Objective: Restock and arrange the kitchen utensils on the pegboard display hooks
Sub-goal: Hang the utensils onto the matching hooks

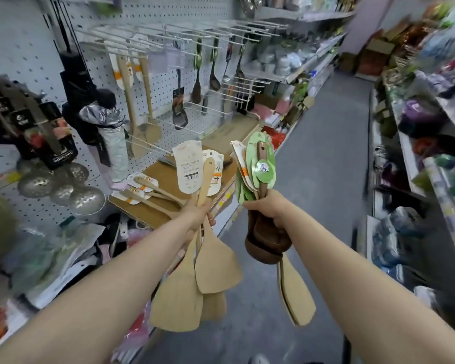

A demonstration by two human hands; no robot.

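- The left hand (pixel 198 214) is clenched round the handles of three pale wooden spatulas with white card labels (pixel 217 266), blades pointing down.
- The right hand (pixel 263 209) grips a bundle of dark brown wooden spoons with green card labels (pixel 268 245). Their number cannot be told. At least two more pale flat spatulas (pixel 297 292) are in the same grip.
- Both bundles are held out over the grey aisle floor (pixel 326 166), well apart from the white perforated pegboard (pixel 155 82) on the left.
- Two pale spatulas (pixel 132 101) and four dark utensils hang from its long white wire hooks (pixel 181 35); many prongs are bare.
- About three labelled spatulas (pixel 153 195) lie on a shelf of wooden boards below.
- The aisle runs open ahead between shelves.
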